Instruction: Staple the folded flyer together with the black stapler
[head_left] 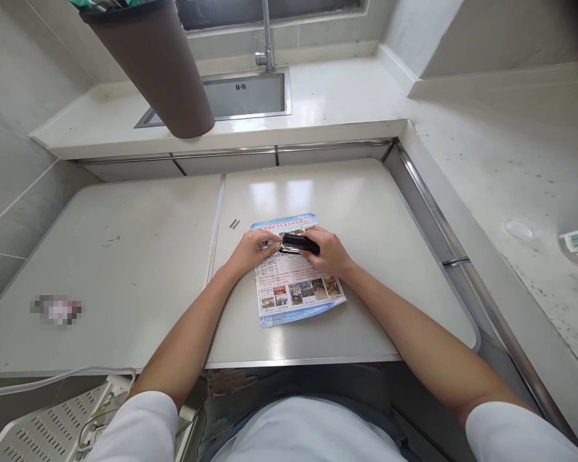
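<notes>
On the white table (366,212) in front of me, a bit right of its middle seam, lies a stack of paper flyers (296,289). Both my hands are on the far half of that stack. Between them is 1 black stapler (301,244). It lies flat across the flyers. Its long side runs from left to right, with the right end a little nearer to me.

My right hand (330,253) is closed around the right end of the stapler, with the fingers wrapped over the top. My left hand (248,251) has its fingers bent at the shiny left end. They touch it, but I cannot tell if they pinch it or just rest there. So the stapler sits right between my 2 hands, and the right hand has more of it.

The long side of the flyers runs from far to near, tipped so the near edge sits more to the right. The stapler crosses them close to the far edge. The near half, with the small photos, is bare.

Just left of the flyers' far corner lie 2 small dark sticks (234,223), too small to tell what they are. They are nearer my left hand, not touching it. Far behind the table is a sink (250,96).
</notes>
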